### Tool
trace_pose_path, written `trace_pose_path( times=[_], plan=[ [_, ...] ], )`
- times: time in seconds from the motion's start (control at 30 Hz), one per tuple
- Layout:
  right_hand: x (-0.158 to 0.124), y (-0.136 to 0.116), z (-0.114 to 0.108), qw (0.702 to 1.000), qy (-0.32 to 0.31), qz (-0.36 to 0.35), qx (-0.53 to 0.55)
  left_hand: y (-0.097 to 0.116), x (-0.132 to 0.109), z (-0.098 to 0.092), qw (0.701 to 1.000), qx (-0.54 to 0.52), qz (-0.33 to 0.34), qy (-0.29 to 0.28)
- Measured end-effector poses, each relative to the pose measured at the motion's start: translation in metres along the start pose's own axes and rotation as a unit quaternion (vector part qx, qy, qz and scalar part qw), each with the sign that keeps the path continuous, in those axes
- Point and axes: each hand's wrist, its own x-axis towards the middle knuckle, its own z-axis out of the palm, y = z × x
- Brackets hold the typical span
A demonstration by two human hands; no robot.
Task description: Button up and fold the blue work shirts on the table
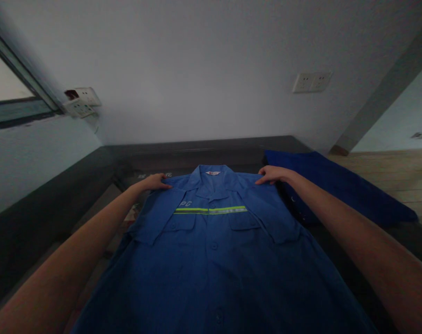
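A blue short-sleeved work shirt (pixel 211 260) lies spread front side up, collar at the far end, with a yellow-green and silver stripe across the chest and two buttoned pockets. Both sleeves lie folded in over the front. My left hand (pixel 155 182) pinches the shirt at its left shoulder, thumb on top and fingers beyond the edge. At the opposite shoulder, my right hand (pixel 271 175) grips the cloth the same way. The shirt's lower hem runs out of view at the bottom.
Right of the shirt lies a darker blue folded garment (pixel 336 185). A dark surface with a raised back edge (pixel 197 147) meets the pale wall. Wall sockets (pixel 311 82) are at upper right, and a plugged-in socket adapter (pixel 80 107) is at left. Partly hidden items lie left of the shirt.
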Motion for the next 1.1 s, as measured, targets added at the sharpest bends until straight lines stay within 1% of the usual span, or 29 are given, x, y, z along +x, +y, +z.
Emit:
trace_pose_path(
  times=[0.07, 0.13, 0.17, 0.23, 0.33, 0.43, 0.53, 0.63, 0.77, 0.93, 1.1],
  plan=[
    [-0.003, 0.005, -0.003, 0.998, -0.034, -0.015, 0.056, -0.004, 0.002, -0.004, 0.999, -0.018, 0.020, -0.036],
    [-0.004, 0.010, -0.007, 0.995, -0.062, -0.022, 0.079, -0.011, 0.003, -0.008, 0.997, -0.041, 0.035, -0.063],
    [-0.004, 0.012, -0.008, 0.994, -0.067, -0.020, 0.080, -0.015, 0.003, -0.009, 0.996, -0.051, 0.040, -0.068],
    [-0.002, 0.015, -0.008, 0.995, -0.057, -0.009, 0.079, -0.022, 0.002, -0.008, 0.994, -0.069, 0.048, -0.063],
    [0.002, 0.018, -0.003, 0.994, -0.015, 0.003, 0.107, -0.029, 0.002, -0.003, 0.995, -0.078, 0.049, -0.033],
    [0.005, 0.019, 0.008, 0.990, 0.046, -0.005, 0.131, -0.031, 0.004, 0.002, 0.996, -0.074, 0.040, -0.008],
    [0.006, 0.018, 0.018, 0.989, 0.098, -0.011, 0.109, -0.030, 0.009, 0.001, 0.999, -0.042, 0.031, 0.003],
    [0.010, 0.015, 0.023, 0.989, 0.128, -0.013, 0.071, -0.026, 0.016, -0.001, 0.999, 0.020, 0.021, 0.042],
    [0.019, 0.009, 0.019, 0.982, 0.184, -0.027, 0.011, -0.019, 0.022, -0.003, 0.990, 0.085, 0.008, 0.115],
    [0.036, -0.005, 0.011, 0.959, 0.269, -0.068, -0.052, -0.011, 0.024, -0.009, 0.973, 0.132, -0.018, 0.190],
    [0.058, -0.021, 0.010, 0.944, 0.309, -0.088, -0.080, -0.003, 0.031, -0.016, 0.959, 0.148, -0.029, 0.241]
  ],
)
